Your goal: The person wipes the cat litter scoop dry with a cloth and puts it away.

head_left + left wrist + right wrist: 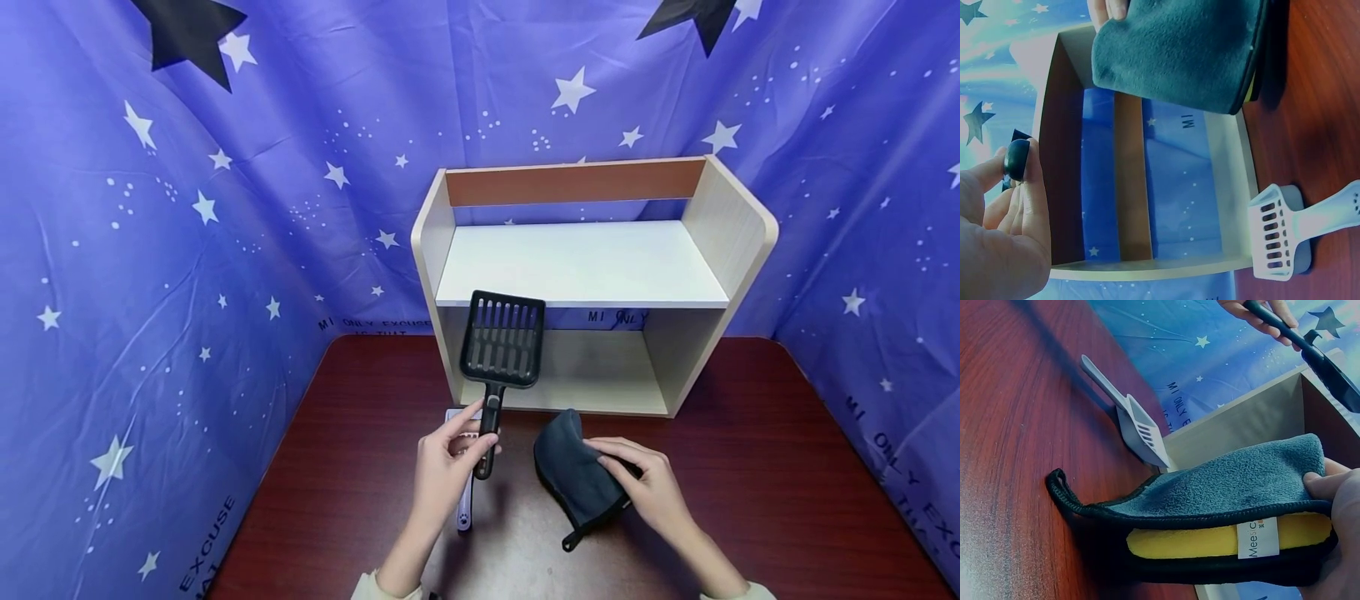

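My left hand (pixel 442 471) pinches the handle of a black slotted litter scoop (pixel 502 378), its head pointing up and away before the shelf. In the left wrist view the scoop's handle (pixel 1017 159) shows end-on between thumb and fingers. My right hand (pixel 654 490) pinches one end of a grey-blue plush cleaning mitt (pixel 576 467) with black trim and a hanging loop. The right wrist view shows its mouth open on a yellow lining (pixel 1185 542), with a white label (pixel 1258 539) at the edge. Behind my left hand, a pale lilac litter scoop (pixel 465 507) lies on the table.
A two-tier wooden shelf (pixel 577 262) stands at the back of the dark red table (pixel 360 467), its lower compartment facing me. Blue curtains (pixel 225 250) with stars enclose the table behind and on both sides.
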{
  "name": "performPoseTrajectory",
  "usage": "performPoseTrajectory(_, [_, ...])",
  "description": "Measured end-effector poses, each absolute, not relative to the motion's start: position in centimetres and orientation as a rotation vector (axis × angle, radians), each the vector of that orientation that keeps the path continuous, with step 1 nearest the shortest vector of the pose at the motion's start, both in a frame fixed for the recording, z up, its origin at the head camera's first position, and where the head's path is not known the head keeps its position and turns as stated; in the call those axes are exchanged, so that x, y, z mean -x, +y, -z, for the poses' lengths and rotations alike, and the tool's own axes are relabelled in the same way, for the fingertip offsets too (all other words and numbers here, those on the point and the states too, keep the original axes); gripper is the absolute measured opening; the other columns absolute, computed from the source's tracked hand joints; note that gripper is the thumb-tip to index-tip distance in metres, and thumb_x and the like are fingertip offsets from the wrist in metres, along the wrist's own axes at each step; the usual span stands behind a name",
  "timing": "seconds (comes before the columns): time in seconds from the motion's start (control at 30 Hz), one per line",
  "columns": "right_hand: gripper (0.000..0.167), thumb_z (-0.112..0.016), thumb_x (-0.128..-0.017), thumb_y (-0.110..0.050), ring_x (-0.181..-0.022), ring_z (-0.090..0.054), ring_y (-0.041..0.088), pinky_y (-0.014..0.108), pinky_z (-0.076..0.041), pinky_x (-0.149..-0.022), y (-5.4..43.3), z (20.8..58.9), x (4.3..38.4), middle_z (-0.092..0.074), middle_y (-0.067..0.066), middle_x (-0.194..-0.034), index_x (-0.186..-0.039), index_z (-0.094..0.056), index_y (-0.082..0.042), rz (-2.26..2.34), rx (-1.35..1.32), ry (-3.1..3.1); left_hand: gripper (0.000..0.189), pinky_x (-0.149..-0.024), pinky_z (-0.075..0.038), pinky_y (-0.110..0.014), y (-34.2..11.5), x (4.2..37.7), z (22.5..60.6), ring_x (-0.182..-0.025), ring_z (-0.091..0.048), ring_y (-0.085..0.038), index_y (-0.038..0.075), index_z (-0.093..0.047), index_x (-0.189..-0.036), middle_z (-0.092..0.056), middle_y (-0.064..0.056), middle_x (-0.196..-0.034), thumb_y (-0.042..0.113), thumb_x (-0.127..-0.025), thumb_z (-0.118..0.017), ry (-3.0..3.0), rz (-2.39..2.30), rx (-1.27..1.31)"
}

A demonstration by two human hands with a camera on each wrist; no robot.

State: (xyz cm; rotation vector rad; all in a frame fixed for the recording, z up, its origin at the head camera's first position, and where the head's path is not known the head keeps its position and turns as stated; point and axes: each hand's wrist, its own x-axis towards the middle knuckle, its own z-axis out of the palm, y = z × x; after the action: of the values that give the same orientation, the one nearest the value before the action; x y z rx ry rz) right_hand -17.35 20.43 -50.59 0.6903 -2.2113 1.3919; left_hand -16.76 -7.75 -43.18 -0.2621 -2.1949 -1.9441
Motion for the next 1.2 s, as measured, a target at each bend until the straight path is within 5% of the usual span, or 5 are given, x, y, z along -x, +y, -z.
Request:
performPoseTrajectory(0.2, [0.036,-0.067,-0.086,0.012,-0.110,-0.063,-0.006,0.007,-0.048,-0.094,20.8,50.4,17.3,-0.075,0.010,-0.110,-0.115,-0.074,-0.008,-1.396,-0.671,-2.256,0.048,-0.065,-0.061,-0.022,-8.0,17.3,42.9,-0.075,-0.076,-0.028,0.012,-0.065,-0.132,-0.077,-0.017,-0.097,0.009,-0.086,-0.077,-2.183,1.931,0.277])
performPoseTrajectory(0.7, [0.037,-0.068,-0.082,0.017,-0.110,-0.064,-0.006,0.006,-0.048,-0.093,20.9,50.5,17.3,-0.075,0.013,-0.109,-0.112,-0.074,-0.003,-1.385,-0.706,-2.210,0.047,-0.056,-0.053,-0.016,-8.5,19.0,42.0,-0.072,-0.073,-0.008,0.013,-0.066,-0.130,-0.077,-0.016,-0.095,0.009,-0.085,-0.078,-2.161,1.808,0.291])
performPoseTrajectory(1.2, [0.036,-0.067,-0.084,0.015,-0.109,-0.064,-0.006,0.007,-0.048,-0.094,20.9,50.3,17.0,-0.075,0.012,-0.108,-0.113,-0.074,-0.005,-1.385,-0.702,-2.215,0.045,-0.059,-0.054,-0.015,-9.0,21.0,40.1,-0.070,-0.072,-0.008,0.010,-0.066,-0.129,-0.077,-0.017,-0.092,0.010,-0.086,-0.077,-2.089,1.758,0.353])
